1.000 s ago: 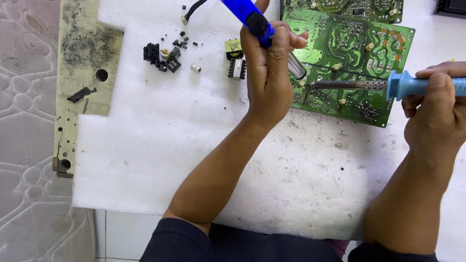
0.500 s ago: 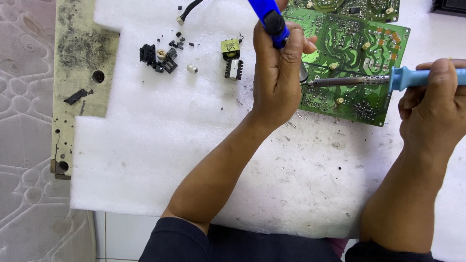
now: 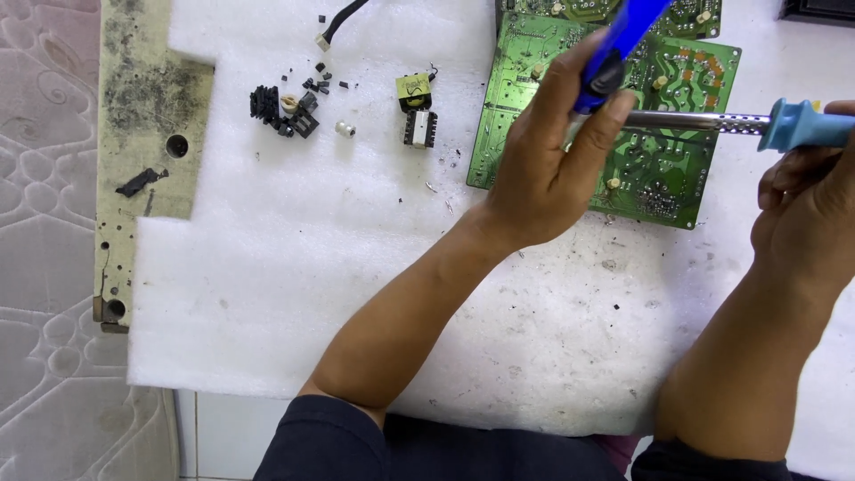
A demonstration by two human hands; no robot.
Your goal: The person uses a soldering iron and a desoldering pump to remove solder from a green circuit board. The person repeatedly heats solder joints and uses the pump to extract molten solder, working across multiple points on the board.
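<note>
I'm mid-desoldering on the green board (image 3: 663,134), which lies on the white foam (image 3: 356,294) covering the surface. My left hand (image 3: 552,169) grips the blue pump (image 3: 619,49), its tip down at a joint; my right hand (image 3: 806,209) is closed round the iron (image 3: 739,125), shaft reaching in from the right. Next, I judge, calls for steady heat — then a quick suck. Pulled parts (image 3: 356,102) lie well apart, to the left.
</note>
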